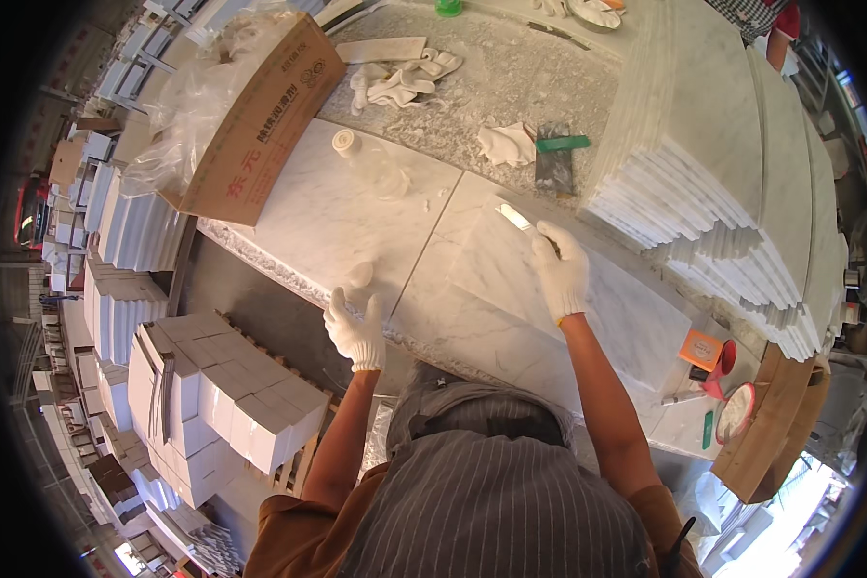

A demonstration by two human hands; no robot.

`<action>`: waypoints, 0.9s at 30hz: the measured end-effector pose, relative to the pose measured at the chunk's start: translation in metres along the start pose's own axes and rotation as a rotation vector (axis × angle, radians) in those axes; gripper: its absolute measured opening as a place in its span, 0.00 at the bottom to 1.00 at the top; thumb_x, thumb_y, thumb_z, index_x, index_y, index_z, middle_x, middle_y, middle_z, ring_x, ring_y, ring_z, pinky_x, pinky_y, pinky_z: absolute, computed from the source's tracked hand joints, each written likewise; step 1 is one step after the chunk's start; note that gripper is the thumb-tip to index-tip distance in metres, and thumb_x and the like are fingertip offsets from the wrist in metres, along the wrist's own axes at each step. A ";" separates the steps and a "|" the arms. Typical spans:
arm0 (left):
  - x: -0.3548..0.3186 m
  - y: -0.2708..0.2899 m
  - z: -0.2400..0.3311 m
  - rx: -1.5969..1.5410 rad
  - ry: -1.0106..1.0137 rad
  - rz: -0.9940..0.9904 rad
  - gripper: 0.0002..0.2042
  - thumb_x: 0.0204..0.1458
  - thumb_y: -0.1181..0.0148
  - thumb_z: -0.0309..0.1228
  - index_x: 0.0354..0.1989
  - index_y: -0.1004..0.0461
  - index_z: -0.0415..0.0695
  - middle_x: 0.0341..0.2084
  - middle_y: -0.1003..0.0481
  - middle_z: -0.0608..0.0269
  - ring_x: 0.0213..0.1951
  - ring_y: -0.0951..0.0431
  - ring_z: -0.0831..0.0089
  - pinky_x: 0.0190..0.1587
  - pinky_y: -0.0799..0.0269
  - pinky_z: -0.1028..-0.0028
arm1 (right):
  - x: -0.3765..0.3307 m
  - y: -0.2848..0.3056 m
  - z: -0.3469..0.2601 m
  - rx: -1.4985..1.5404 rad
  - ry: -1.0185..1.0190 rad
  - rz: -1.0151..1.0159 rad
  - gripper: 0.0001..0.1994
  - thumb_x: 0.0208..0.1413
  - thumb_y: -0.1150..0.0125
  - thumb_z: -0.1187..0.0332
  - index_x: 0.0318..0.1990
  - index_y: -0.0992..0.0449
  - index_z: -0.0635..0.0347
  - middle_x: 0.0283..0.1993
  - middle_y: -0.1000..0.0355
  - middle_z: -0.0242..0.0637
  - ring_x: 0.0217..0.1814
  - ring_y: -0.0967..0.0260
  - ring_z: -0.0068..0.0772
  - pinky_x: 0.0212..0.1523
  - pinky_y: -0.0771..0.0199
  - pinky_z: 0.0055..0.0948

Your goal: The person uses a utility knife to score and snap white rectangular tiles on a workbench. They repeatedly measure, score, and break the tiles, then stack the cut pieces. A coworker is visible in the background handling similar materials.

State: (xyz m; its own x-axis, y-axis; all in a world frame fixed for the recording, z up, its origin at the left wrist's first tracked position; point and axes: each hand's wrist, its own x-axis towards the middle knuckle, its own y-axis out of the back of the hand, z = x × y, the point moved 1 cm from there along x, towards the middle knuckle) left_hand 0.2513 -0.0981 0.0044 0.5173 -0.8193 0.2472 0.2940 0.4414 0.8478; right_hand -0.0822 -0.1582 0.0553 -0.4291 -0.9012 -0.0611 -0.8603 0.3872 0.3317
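Observation:
My left hand, in a white knit glove, is raised near the front edge of the marble worktop with its fingers apart and nothing visible in them. Just beyond its fingertips is a small pale round piece. My right hand, gloved the same way, is closed on a putty knife, whose bright blade points away to the left. Beneath that hand lies a white, grey-veined marble slab on the worktop. A clear plastic bottle with a white cap lies farther back on the left.
A cardboard box with plastic film stands at the back left. Tall marble stacks rise on the right. White gloves, a cloth and a green-handled scraper lie behind. An orange box and a round tub sit right.

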 end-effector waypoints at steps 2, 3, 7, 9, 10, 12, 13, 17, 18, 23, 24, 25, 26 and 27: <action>0.001 -0.001 0.007 -0.018 0.049 -0.016 0.33 0.45 0.25 0.39 0.61 0.31 0.48 0.51 0.27 0.54 0.54 0.28 0.54 0.56 0.31 0.56 | 0.000 -0.001 -0.002 -0.088 0.076 0.030 0.13 0.59 0.38 0.68 0.50 0.19 0.58 0.49 0.19 0.42 0.50 0.22 0.37 0.52 0.25 0.31; 0.002 0.000 0.010 -0.015 0.066 -0.022 0.33 0.45 0.26 0.40 0.61 0.31 0.48 0.50 0.27 0.54 0.54 0.28 0.54 0.55 0.31 0.56 | -0.001 -0.002 -0.003 -0.126 0.110 0.045 0.13 0.59 0.38 0.68 0.50 0.18 0.57 0.49 0.20 0.41 0.51 0.22 0.39 0.52 0.25 0.32; 0.004 -0.001 0.011 -0.025 0.089 -0.016 0.32 0.45 0.27 0.42 0.60 0.29 0.48 0.48 0.26 0.55 0.53 0.27 0.55 0.55 0.30 0.56 | -0.006 0.001 -0.010 -0.239 0.207 0.089 0.11 0.58 0.37 0.68 0.48 0.18 0.54 0.49 0.20 0.39 0.51 0.22 0.41 0.53 0.25 0.33; 0.004 -0.003 0.008 -0.025 0.072 -0.001 0.31 0.45 0.27 0.42 0.59 0.29 0.47 0.48 0.25 0.55 0.52 0.27 0.55 0.54 0.30 0.56 | -0.008 0.001 -0.012 -0.229 0.230 0.090 0.11 0.58 0.37 0.68 0.47 0.18 0.54 0.50 0.20 0.39 0.51 0.22 0.41 0.53 0.25 0.33; 0.004 -0.003 0.006 -0.018 0.062 0.005 0.31 0.46 0.27 0.42 0.59 0.29 0.47 0.47 0.25 0.55 0.52 0.27 0.55 0.54 0.30 0.56 | -0.009 0.002 -0.013 -0.225 0.241 0.092 0.11 0.58 0.37 0.68 0.47 0.18 0.53 0.50 0.20 0.38 0.51 0.22 0.41 0.53 0.25 0.33; 0.006 -0.003 0.008 -0.008 0.070 0.005 0.31 0.46 0.28 0.42 0.59 0.28 0.47 0.47 0.25 0.55 0.51 0.26 0.55 0.53 0.30 0.56 | -0.011 0.003 -0.010 -0.251 0.285 0.116 0.11 0.59 0.37 0.68 0.49 0.19 0.56 0.48 0.20 0.39 0.48 0.22 0.38 0.49 0.24 0.31; 0.007 -0.002 0.010 -0.004 0.089 -0.001 0.31 0.46 0.28 0.43 0.59 0.28 0.47 0.47 0.25 0.55 0.51 0.26 0.55 0.53 0.29 0.56 | -0.012 0.004 -0.010 -0.263 0.308 0.127 0.12 0.60 0.37 0.68 0.50 0.20 0.58 0.47 0.20 0.39 0.46 0.22 0.36 0.47 0.23 0.30; 0.019 -0.003 0.019 0.013 0.087 0.042 0.29 0.45 0.27 0.43 0.56 0.25 0.46 0.46 0.24 0.52 0.49 0.25 0.52 0.51 0.27 0.55 | -0.012 0.019 -0.004 0.549 -0.345 -0.094 0.14 0.63 0.39 0.69 0.53 0.24 0.64 0.45 0.22 0.38 0.40 0.24 0.26 0.38 0.25 0.23; 0.022 -0.003 0.021 0.011 0.092 0.030 0.28 0.45 0.27 0.43 0.55 0.24 0.46 0.46 0.24 0.51 0.49 0.25 0.52 0.51 0.27 0.55 | -0.012 0.028 0.001 0.670 -0.396 -0.198 0.14 0.64 0.39 0.69 0.54 0.26 0.65 0.44 0.23 0.37 0.39 0.25 0.23 0.37 0.26 0.21; 0.029 -0.014 0.012 0.014 0.068 0.025 0.23 0.46 0.28 0.43 0.49 0.21 0.45 0.43 0.22 0.52 0.49 0.24 0.53 0.51 0.27 0.56 | -0.032 0.038 0.005 0.970 -0.641 -0.341 0.12 0.64 0.40 0.71 0.53 0.26 0.63 0.43 0.24 0.35 0.37 0.26 0.21 0.34 0.25 0.18; 0.030 -0.015 0.011 0.010 0.060 0.030 0.22 0.46 0.28 0.42 0.49 0.21 0.45 0.42 0.21 0.52 0.48 0.24 0.54 0.51 0.27 0.56 | -0.036 0.040 -0.010 0.946 -0.689 -0.304 0.12 0.64 0.40 0.71 0.53 0.26 0.63 0.42 0.24 0.34 0.37 0.27 0.21 0.34 0.25 0.18; 0.031 -0.017 0.010 0.006 0.053 0.036 0.22 0.47 0.29 0.42 0.49 0.20 0.45 0.42 0.21 0.52 0.48 0.24 0.54 0.51 0.27 0.56 | -0.039 0.042 -0.017 0.921 -0.736 -0.268 0.12 0.64 0.40 0.72 0.52 0.26 0.63 0.42 0.24 0.34 0.37 0.27 0.21 0.34 0.25 0.18; 0.031 -0.018 0.009 0.003 0.047 0.042 0.21 0.47 0.29 0.42 0.48 0.20 0.45 0.42 0.21 0.52 0.48 0.23 0.54 0.51 0.27 0.56 | -0.038 0.041 -0.010 0.923 -0.711 -0.286 0.12 0.64 0.40 0.71 0.53 0.26 0.64 0.41 0.24 0.35 0.37 0.27 0.21 0.34 0.25 0.19; 0.032 -0.017 0.013 -0.009 0.049 0.025 0.21 0.48 0.30 0.41 0.48 0.20 0.45 0.42 0.21 0.52 0.48 0.23 0.54 0.51 0.27 0.56 | -0.036 0.042 -0.002 0.927 -0.684 -0.296 0.13 0.64 0.41 0.71 0.53 0.27 0.64 0.41 0.24 0.35 0.37 0.27 0.21 0.35 0.24 0.19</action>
State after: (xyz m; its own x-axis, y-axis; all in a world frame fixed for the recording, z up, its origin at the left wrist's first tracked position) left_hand 0.2521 -0.1367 0.0038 0.5631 -0.7892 0.2451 0.2871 0.4650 0.8374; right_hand -0.1021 -0.1097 0.0730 0.0040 -0.7971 -0.6039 -0.7013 0.4283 -0.5699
